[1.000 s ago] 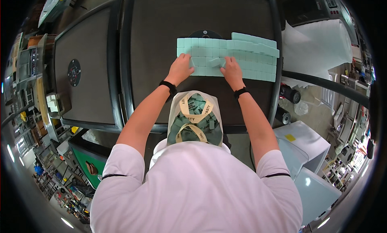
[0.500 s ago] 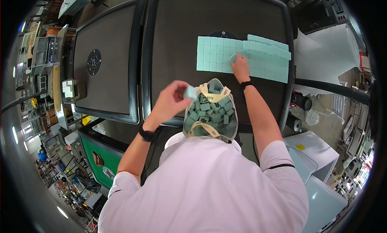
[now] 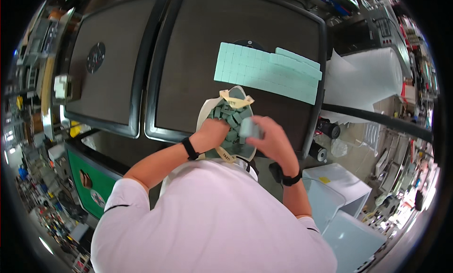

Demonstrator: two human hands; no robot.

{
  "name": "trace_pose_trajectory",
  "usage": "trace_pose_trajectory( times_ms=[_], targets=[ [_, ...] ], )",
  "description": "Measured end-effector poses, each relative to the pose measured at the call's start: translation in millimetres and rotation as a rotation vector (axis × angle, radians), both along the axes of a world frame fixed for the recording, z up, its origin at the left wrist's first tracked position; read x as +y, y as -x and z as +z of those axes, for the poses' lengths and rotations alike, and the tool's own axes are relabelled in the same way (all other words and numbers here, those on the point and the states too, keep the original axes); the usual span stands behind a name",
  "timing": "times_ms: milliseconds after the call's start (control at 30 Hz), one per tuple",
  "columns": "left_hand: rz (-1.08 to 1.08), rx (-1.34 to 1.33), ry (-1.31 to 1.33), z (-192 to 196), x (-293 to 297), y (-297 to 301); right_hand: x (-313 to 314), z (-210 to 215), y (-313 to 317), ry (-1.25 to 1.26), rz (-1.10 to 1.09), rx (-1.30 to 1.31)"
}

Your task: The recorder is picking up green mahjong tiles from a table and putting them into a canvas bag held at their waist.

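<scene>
A cloth bag [image 3: 206,110] with cream printed straps stands open against my front, filled with loose green-backed mahjong tiles [image 3: 230,113]. Into it reaches my left hand [image 3: 213,133], its fingers curled down among the tiles; the fingertips and anything in them are hidden. Over the bag's right side, my right hand [image 3: 271,136] grips a pale mahjong tile [image 3: 248,129] between thumb and fingers, somewhat blurred. Beyond the bag, a block of mint-green tiles [image 3: 255,71] lies face down in tight rows on the dark mahjong table [image 3: 188,60]. A shorter raised row [image 3: 297,60] rests along its far right edge.
Left of this table stands a second dark table [image 3: 113,51] with a black rim. A green-topped table [image 3: 85,178] is at the lower left. To the right are a roll of bubble wrap [image 3: 373,74], a dark pole [image 3: 377,115] and a white cabinet [image 3: 337,188].
My right hand has come back from the tile block to the bag, now with a tile in it. My left hand has gone down into the bag. The view has shifted and tilted.
</scene>
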State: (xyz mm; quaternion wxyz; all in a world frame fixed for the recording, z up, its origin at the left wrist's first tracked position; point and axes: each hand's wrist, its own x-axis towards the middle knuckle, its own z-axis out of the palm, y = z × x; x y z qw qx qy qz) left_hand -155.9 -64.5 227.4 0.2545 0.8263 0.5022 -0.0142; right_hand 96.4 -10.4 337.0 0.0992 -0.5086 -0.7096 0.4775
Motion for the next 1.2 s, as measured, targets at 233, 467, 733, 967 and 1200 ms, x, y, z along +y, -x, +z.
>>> trace_pose_trajectory(
  times_ms=[233, 467, 733, 967, 1200],
  targets=[
    [-0.022, -0.075, 0.184, 63.1, 17.7, 41.2, -47.5, -83.1, 42.7, -0.370, 0.186, -0.285],
    [0.370, -0.486, 0.245, 111.1, 53.0, 55.3, -11.3, -56.0, 21.2, -0.185, 0.269, 0.057],
    [0.677, -0.659, 0.064, 6.3, 134.8, 72.4, 165.4, -145.0, -57.6, -0.803, -0.521, -0.132],
    [0.568, -0.574, 0.194, -15.8, 173.0, 32.4, 272.5, -241.0, -103.5, -0.402, -0.758, -0.715],
    [0.554, -0.568, 0.211, -57.7, 193.7, 12.6, 284.5, -295.6, -69.6, -0.353, -0.591, -0.742]
  ],
)
